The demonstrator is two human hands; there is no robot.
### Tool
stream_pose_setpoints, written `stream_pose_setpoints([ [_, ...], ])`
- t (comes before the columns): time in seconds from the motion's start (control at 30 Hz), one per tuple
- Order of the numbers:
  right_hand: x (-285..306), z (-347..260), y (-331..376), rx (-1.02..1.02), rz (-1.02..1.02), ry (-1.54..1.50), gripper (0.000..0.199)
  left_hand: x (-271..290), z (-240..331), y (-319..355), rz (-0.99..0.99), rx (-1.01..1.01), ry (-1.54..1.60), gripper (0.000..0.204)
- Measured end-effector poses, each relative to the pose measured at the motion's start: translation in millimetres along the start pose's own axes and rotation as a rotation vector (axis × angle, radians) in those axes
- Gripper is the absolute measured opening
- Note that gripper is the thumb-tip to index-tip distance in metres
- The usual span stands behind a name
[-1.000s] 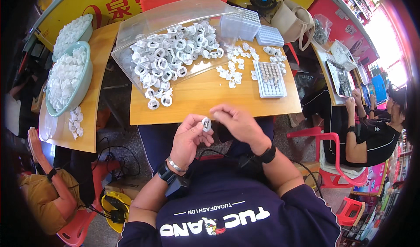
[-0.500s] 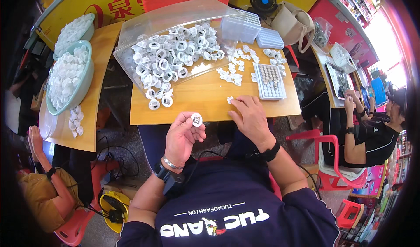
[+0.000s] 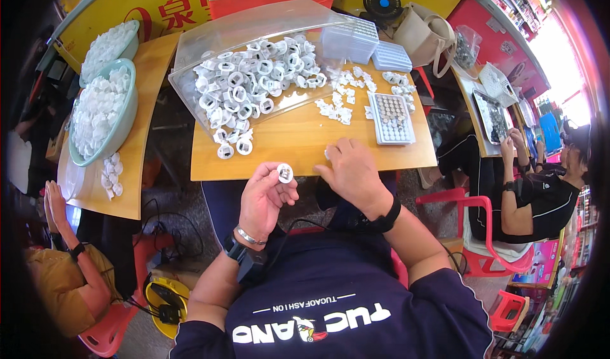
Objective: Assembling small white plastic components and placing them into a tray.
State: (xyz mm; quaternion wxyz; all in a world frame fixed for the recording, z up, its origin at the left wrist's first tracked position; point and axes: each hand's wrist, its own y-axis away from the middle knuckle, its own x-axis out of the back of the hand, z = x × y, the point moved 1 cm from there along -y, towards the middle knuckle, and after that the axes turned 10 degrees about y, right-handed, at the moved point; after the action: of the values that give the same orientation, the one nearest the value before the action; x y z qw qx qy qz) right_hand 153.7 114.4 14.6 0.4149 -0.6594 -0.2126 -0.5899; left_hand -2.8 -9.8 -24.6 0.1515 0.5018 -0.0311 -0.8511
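Note:
Between the thumb and fingers of my left hand (image 3: pixel 265 195) is a round white plastic part (image 3: pixel 285 173), its hollow side with metal bits turned up, just off the table's front edge. My right hand (image 3: pixel 353 176) is at that edge, fingers curled, with a small white plastic piece (image 3: pixel 327 153) at its fingertips, mostly hidden by them. A heap of similar round white parts (image 3: pixel 254 79) spills from a tilted clear plastic bin (image 3: pixel 190 46). Small white pieces (image 3: pixel 335 111) lie loose beyond my right hand, next to a white tray (image 3: pixel 406 140) of round cells.
Stacked clear trays (image 3: pixel 349 41), a red-sided box (image 3: pixel 270 2), a small fan (image 3: pixel 382 3) and a beige bag (image 3: pixel 422 35) stand at the back. On the left table are green basins (image 3: pixel 131 105) of white parts. People sit on both sides; a red chair (image 3: pixel 486 213) is at right.
My right hand has drawn left and nearer to me, and the small white piece has come along with it. My left hand keeps the round part in nearly the same place.

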Motion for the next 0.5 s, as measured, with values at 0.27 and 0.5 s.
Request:
stream_pose_setpoints([
  [0.27,-2,-14,15,0.099,0.023,-0.032,0.03,5,-3,-1,-0.009,0.005,-0.025,0.022],
  [0.5,-5,1,15,0.019,0.065,-0.29,0.025,4,-3,-1,-0.006,0.002,-0.02,0.021],
])
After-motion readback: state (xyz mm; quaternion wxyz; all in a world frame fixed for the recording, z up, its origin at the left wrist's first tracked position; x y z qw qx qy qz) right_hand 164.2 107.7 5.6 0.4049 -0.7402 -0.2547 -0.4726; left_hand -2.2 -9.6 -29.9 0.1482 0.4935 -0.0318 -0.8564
